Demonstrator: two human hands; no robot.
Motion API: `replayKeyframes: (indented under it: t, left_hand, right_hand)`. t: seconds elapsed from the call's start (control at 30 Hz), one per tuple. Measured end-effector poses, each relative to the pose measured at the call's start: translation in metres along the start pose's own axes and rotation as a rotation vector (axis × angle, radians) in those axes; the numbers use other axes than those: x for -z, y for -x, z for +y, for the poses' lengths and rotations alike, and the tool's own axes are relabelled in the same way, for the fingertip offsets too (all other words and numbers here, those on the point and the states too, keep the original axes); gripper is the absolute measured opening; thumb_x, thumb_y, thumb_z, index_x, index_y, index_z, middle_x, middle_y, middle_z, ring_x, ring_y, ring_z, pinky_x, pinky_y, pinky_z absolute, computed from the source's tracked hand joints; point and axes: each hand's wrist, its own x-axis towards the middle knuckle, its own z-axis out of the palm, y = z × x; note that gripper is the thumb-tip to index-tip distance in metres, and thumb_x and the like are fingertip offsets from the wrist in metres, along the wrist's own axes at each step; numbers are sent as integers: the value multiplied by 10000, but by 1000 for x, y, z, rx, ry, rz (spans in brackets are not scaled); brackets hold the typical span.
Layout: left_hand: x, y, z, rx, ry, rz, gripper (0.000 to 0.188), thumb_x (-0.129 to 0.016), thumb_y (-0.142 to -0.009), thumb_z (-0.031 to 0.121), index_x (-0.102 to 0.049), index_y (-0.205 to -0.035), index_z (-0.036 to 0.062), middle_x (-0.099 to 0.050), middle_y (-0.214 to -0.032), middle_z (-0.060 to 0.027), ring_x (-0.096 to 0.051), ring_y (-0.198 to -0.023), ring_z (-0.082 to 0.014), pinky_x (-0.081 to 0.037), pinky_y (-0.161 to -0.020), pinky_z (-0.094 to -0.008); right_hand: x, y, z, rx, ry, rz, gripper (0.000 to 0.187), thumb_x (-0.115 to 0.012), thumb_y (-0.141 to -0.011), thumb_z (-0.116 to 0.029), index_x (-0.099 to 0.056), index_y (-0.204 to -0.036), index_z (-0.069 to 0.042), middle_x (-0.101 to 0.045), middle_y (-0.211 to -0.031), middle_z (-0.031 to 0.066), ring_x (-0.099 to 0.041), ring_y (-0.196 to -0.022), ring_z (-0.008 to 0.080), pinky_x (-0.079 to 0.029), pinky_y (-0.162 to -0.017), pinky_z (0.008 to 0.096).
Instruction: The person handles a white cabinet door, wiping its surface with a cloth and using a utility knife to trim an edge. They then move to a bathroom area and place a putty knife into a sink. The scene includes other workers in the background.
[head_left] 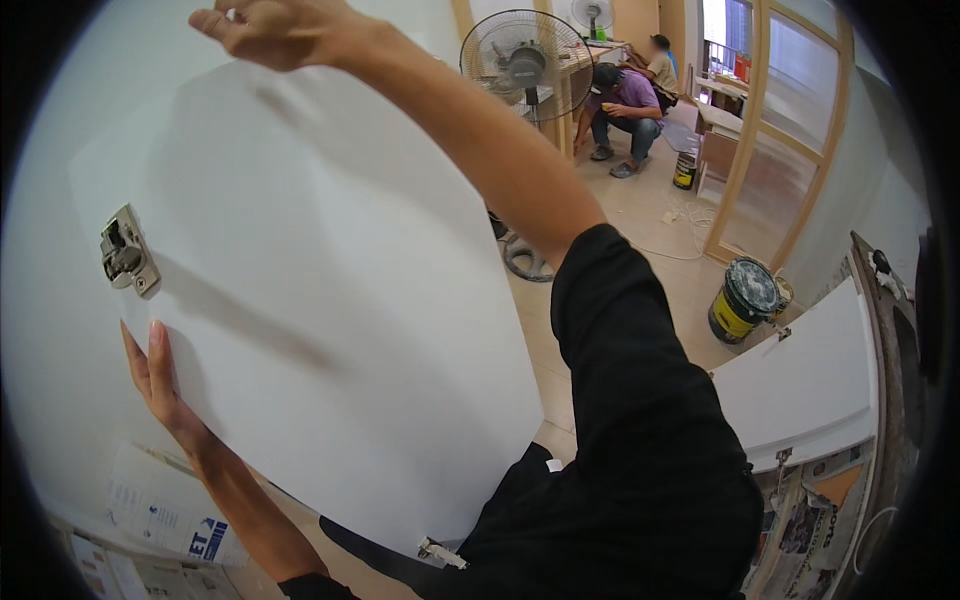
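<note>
A large white cabinet door fills the left and middle of the view, tilted in front of my body. One metal hinge is fixed near its left edge, and a second hinge shows at its bottom end. My left hand holds the door's left edge just below the first hinge, its fingers fairly straight. Across the door's top reaches my right arm. My right hand is above the far edge with curled fingers; a tiny white bit shows between them, too small to name.
Two people crouch or sit at the back, beyond a standing fan. A dark paint bucket stands on the floor at right, near a white cabinet panel with hinges. A wood-framed glass door stands behind. Printed sheets lie lower left.
</note>
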Motion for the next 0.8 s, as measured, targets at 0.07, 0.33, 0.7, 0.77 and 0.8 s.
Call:
replayKeyframes:
  t: [0.07, 0.33, 0.7, 0.77, 0.8]
  left_hand:
    - [23, -3, -31, -79, -33, 7, 513, -480, -995, 255, -477, -1401, -58, -331, -1537, -215, -484, -1322, -267, -334, -1154, -358]
    - [2, 31, 14, 12, 327, -122, 740, -702, -891, 365, -412, -1434, -44, -633, -1053, -110, -574, -843, -132, -479, -792, -275]
    - [-50, 40, -49, -119, 148, -418, 617, -670, -894, 395, -535, -1304, -46, -617, -1000, -119, -526, -802, -139, -453, -690, -305]
    - [-34, 29, -80, -205, 102, -378, 618, -656, -902, 402, -534, -1303, -53, -614, -1023, -134, -532, -833, -160, -457, -714, -320]
    - [-18, 21, -83, -303, 49, -357, 619, -649, -906, 405, -534, -1302, -57, -612, -1034, -142, -534, -848, -171, -459, -726, -328]
  right_hand:
    - [-10, -5, 10, 6, 51, -106, 225, -554, -964, -201, -673, -1039, -24, -687, -1023, 111, -665, -929, 201, -526, -807, 320]
    - [116, 243, 204, -549, -109, -14, 385, -426, -1000, -269, -461, -1303, -33, -548, -1275, 161, -574, -1131, 247, -510, -902, 374]
    - [136, 501, -12, -1277, -603, 386, 525, -383, -1031, -477, -551, -1338, -86, -535, -850, -52, -469, -702, 71, -428, -618, 232]
    - [121, 467, -14, -1300, -477, 274, 550, -394, -1003, -563, -603, -1239, -111, -468, -738, -50, -425, -631, 70, -354, -545, 217]
    - [107, 450, -22, -1281, -890, 269, 633, -387, -971, -644, -563, -1292, -127, -533, -776, -7, -460, -669, 93, -375, -596, 241]
